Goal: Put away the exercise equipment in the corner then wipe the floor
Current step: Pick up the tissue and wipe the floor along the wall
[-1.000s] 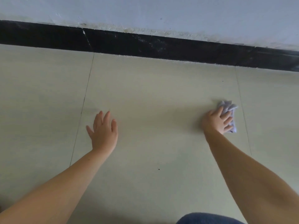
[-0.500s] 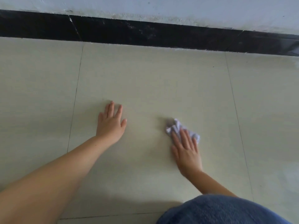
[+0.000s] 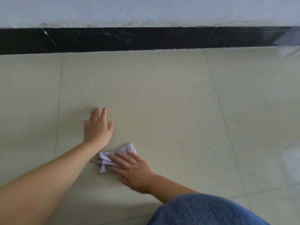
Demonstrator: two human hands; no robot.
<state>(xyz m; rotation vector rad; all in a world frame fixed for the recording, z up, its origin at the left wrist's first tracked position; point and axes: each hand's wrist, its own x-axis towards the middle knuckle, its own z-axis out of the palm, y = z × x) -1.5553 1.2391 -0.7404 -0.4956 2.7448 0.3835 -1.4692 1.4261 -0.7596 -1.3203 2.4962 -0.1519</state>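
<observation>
Head view, one item per entry. Floor (image 3: 162, 95): pale beige tiles with thin dark grout lines, one running away on the left, one on the right, one crossing near the bottom edge; a small dark speck lies right of centre, and a light sheen shows at the far right. Skirting (image 3: 146, 38): black, glossy, veined with white, running the full width along the far edge of the floor. Wall (image 3: 146, 10): pale blue-white above the skirting, with a rough, chipped lower edge. Left hand (image 3: 97, 129): flat on the floor, palm down, fingers straight and close together, pointing toward the wall, holding nothing; its bare forearm reaches in from the lower left corner. Cloth (image 3: 112, 157): white, crumpled, lying on the floor just beside the left wrist, on its right. Right hand (image 3: 133, 171): laid over the near right part of the cloth, fingers straight and slightly spread, pressing it to the tile; fingers point left and away; the outline is slightly blurred. Knee (image 3: 203, 210): blue denim, at the bottom edge, covering the right forearm from mid-length.
</observation>
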